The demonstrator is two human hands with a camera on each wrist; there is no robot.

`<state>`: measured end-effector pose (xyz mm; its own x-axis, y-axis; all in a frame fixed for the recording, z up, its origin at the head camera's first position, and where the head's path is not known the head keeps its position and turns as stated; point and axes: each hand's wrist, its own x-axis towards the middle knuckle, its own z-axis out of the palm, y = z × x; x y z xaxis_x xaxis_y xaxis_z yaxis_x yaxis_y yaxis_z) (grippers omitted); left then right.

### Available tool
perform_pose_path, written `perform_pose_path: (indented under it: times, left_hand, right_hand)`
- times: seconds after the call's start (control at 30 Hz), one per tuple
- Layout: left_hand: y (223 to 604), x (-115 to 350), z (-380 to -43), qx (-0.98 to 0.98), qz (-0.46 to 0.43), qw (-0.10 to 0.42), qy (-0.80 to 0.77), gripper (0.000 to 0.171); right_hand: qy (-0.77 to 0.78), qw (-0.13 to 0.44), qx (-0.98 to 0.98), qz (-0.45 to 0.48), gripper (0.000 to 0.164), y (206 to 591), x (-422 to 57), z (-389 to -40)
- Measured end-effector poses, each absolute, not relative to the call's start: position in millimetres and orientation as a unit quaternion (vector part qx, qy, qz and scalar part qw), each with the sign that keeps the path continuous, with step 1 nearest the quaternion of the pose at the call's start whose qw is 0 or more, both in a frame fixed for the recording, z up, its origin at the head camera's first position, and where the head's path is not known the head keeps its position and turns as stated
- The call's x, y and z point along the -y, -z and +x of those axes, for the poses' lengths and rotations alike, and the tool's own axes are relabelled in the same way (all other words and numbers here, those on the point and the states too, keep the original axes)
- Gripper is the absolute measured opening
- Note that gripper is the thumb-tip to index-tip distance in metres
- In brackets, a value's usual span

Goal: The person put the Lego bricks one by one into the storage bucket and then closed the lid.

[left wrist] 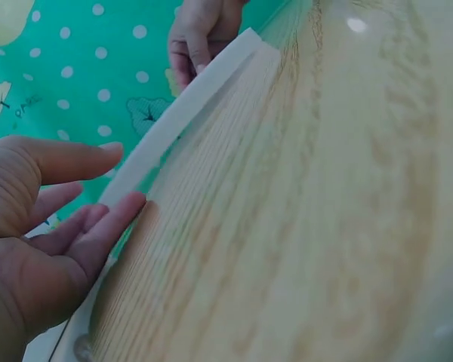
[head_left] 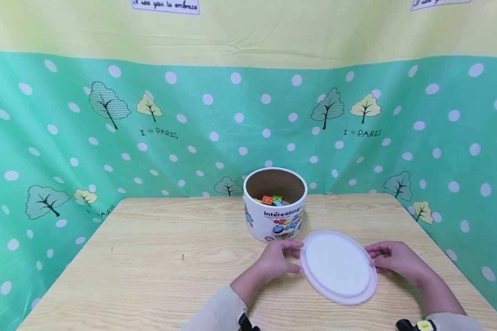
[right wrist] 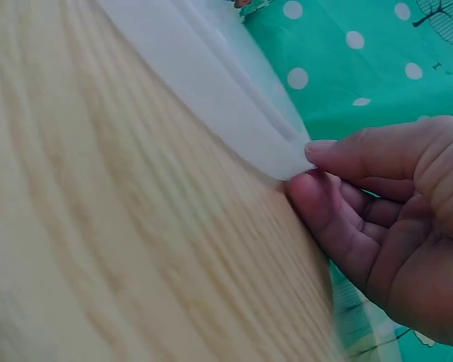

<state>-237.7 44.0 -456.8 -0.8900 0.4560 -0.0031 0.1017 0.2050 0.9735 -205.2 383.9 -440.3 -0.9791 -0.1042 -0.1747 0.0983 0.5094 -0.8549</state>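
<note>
A round white lid lies at the right of the table, near and right of a white printed bucket. At its right edge my right hand pinches the rim between thumb and forefinger, as the right wrist view shows on the lid. My left hand is at the opposite edge, thumb and fingers spread apart around the rim; whether they touch it is hard to tell. The bucket stands upright without a cover, with several coloured building blocks inside.
A wooden table stretches away to the left of the hands. Behind and beside it hangs a green and yellow cloth with dots and trees. The bucket stands close to the table's back edge.
</note>
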Motion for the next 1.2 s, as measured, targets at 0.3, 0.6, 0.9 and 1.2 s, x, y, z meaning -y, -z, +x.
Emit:
perform_pose_path:
  times: [0.3,0.6,0.9,1.2]
  left_hand:
    - [456.6,-46.8,-239.6,-0.726,0.162,0.132,-0.655,0.050]
    - [447.9,-45.1,-235.6,-0.660,0.170,0.161,-0.714,0.055]
    - [429.4,-35.5,-234.0,-0.640,0.218,0.149,-0.722,0.050]
    - [405.2,-11.3,-236.2,-0.645,0.271,0.126,-0.703,0.050]
  right_hand:
    - [0.487,0.076,-0.870,0.018,0.049,438.9,-381.9,-207.9]
    - [0.542,0.056,-0.837,-0.044,0.054,428.6,-390.5,-204.2]
    - [0.578,0.001,-0.807,-0.124,0.033,404.3,-393.9,-192.1]
    - [0.603,-0.047,-0.779,-0.168,0.032,386.0,-372.8,-181.5]
